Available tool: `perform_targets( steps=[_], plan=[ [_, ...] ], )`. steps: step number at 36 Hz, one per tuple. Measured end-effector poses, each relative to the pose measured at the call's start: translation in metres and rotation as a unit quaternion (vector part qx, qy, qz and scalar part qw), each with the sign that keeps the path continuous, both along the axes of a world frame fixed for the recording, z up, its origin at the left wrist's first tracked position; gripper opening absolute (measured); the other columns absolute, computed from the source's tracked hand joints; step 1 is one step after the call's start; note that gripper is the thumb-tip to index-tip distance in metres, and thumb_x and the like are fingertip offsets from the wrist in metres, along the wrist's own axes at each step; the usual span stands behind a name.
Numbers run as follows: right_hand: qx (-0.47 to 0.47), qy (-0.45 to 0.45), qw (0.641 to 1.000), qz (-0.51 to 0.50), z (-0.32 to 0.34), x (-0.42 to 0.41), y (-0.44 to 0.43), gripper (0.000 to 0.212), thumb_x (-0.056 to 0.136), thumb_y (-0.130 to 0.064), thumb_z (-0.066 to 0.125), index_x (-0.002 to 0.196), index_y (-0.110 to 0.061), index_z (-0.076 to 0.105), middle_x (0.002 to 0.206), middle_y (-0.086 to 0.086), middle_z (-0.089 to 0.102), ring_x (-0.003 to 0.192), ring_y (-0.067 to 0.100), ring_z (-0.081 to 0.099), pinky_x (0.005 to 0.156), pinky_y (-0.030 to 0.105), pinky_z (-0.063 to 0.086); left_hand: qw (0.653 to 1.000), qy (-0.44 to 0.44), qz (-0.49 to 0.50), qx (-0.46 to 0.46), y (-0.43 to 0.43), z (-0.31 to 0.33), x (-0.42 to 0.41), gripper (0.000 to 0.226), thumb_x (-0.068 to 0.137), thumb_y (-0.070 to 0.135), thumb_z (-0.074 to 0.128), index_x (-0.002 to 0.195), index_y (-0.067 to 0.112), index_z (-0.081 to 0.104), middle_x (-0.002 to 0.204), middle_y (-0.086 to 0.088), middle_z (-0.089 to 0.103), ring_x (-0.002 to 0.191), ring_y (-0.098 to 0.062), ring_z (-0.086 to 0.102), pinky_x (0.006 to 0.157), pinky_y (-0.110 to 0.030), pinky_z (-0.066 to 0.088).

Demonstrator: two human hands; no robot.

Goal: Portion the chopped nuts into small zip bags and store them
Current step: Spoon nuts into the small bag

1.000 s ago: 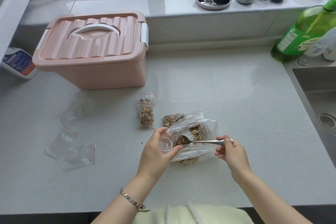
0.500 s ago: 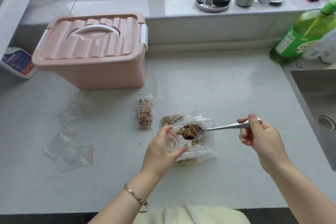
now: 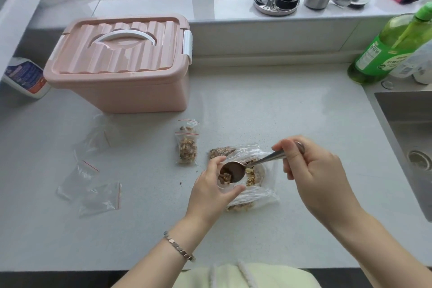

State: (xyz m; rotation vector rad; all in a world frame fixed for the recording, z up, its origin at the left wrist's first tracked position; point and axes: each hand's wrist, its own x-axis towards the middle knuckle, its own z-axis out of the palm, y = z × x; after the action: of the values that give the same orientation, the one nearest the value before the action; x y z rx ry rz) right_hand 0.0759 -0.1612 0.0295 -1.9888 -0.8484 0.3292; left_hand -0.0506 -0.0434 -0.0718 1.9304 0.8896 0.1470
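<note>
A: Nuts [image 3: 251,179], the chopped brown ones: where do we have them?
B: Mostly in the large crumpled clear plastic bag [image 3: 257,197] on the pale grey surface [image 3: 292,112]; one scoop sits in the shiny metal spoon [image 3: 233,172], tipped over the small clear zip bag [image 3: 225,186].
A: Our hands?
B: Our left hand [image 3: 210,194] curls round that small bag's mouth, propping it open; our right hand [image 3: 313,170] pinches the spoon's handle.
A: How will it handle?
B: We judge the film thin, floppy and slick, the pieces light and quick to scatter. We should grip by the zip rim, never the sagging belly.
</note>
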Motion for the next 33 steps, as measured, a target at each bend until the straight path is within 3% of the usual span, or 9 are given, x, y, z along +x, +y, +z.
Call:
perform_targets(
  steps=[3,7,11,13,17,22,25,30,33],
  plan=[
    [0.016,-0.060,0.998,0.017,0.006,-0.003,-0.003,0.033,0.091,-0.045,0.034,0.079,-0.027,0.060,0.074,-0.005,0.055,0.062,0.017,0.052,0.054,0.027,0.040,1.000,-0.001,0.000,0.011,0.000,-0.001,-0.001,0.068,0.069,0.042,0.076,0.126,0.032,0.039,0.118,0.009,0.058,0.109,-0.009,0.052,0.094,-0.030,0.045],
    [0.039,-0.086,0.995,0.021,0.010,-0.003,-0.006,0.034,0.092,-0.041,0.036,0.084,-0.021,0.062,0.073,-0.018,0.055,0.062,0.007,0.053,0.054,0.019,0.040,1.000,-0.004,-0.003,0.017,0.002,-0.002,-0.002,0.070,0.069,0.045,0.074,0.127,0.032,0.038,0.117,0.009,0.057,0.107,-0.010,0.053,0.093,-0.028,0.044],
    [0.036,-0.055,0.997,0.040,0.001,-0.005,-0.004,0.035,0.091,-0.046,0.036,0.082,-0.024,0.061,0.074,-0.007,0.057,0.060,0.012,0.053,0.054,0.025,0.041,1.000,-0.015,-0.008,0.010,0.002,-0.003,-0.002,0.067,0.070,0.041,0.076,0.124,0.035,0.038,0.119,0.008,0.057,0.111,-0.009,0.053,0.097,-0.030,0.043],
    [0.043,-0.054,0.997,0.032,-0.003,-0.004,-0.006,0.035,0.091,-0.049,0.035,0.081,-0.027,0.061,0.073,-0.007,0.057,0.059,0.010,0.053,0.053,0.021,0.040,1.000,-0.016,-0.013,0.015,0.002,-0.004,-0.003,0.065,0.070,0.042,0.075,0.123,0.035,0.038,0.119,0.009,0.057,0.111,-0.009,0.052,0.097,-0.029,0.043],
    [0.059,-0.034,0.997,-0.043,-0.008,0.009,-0.016,0.028,0.089,-0.046,0.035,0.080,-0.033,0.058,0.068,-0.013,0.058,0.057,0.003,0.054,0.054,0.009,0.037,0.999,-0.021,-0.002,0.028,0.004,-0.007,-0.008,0.064,0.069,0.045,0.073,0.120,0.037,0.034,0.109,0.010,0.059,0.103,-0.007,0.054,0.091,-0.024,0.044],
    [-0.009,-0.006,0.997,-0.074,-0.046,0.018,-0.028,0.029,0.087,-0.049,0.036,0.079,-0.032,0.058,0.057,-0.007,0.056,0.061,0.007,0.055,0.055,0.013,0.038,1.000,-0.027,0.012,0.007,0.004,-0.018,-0.014,0.060,0.070,0.033,0.076,0.117,0.031,0.038,0.102,0.016,0.057,0.101,-0.003,0.054,0.091,-0.011,0.037],
    [-0.047,-0.016,0.997,-0.063,-0.072,0.014,-0.032,0.041,0.084,-0.054,0.031,0.084,-0.025,0.060,0.056,-0.006,0.053,0.066,0.012,0.055,0.057,0.018,0.038,1.000,-0.011,0.005,-0.003,0.003,-0.025,-0.018,0.061,0.071,0.024,0.077,0.116,0.031,0.037,0.099,0.019,0.055,0.100,0.005,0.051,0.089,-0.001,0.032],
    [-0.072,-0.034,0.996,-0.037,-0.092,0.010,-0.034,0.033,0.094,-0.036,0.045,0.090,-0.011,0.066,0.063,-0.019,0.050,0.062,0.006,0.054,0.062,0.023,0.039,0.999,0.017,0.031,-0.041,0.000,-0.035,-0.025,0.067,0.068,0.020,0.080,0.117,0.031,0.036,0.103,0.018,0.054,0.099,0.010,0.048,0.082,0.001,0.033],
    [-0.091,-0.017,0.995,-0.025,-0.095,0.007,-0.032,0.021,0.094,-0.022,0.046,0.087,-0.016,0.064,0.061,-0.018,0.050,0.059,0.007,0.054,0.062,0.020,0.039,0.997,0.029,0.049,-0.058,-0.002,-0.039,-0.029,0.068,0.068,0.019,0.080,0.119,0.030,0.036,0.106,0.019,0.053,0.101,0.005,0.049,0.083,-0.001,0.033]
  ],
)
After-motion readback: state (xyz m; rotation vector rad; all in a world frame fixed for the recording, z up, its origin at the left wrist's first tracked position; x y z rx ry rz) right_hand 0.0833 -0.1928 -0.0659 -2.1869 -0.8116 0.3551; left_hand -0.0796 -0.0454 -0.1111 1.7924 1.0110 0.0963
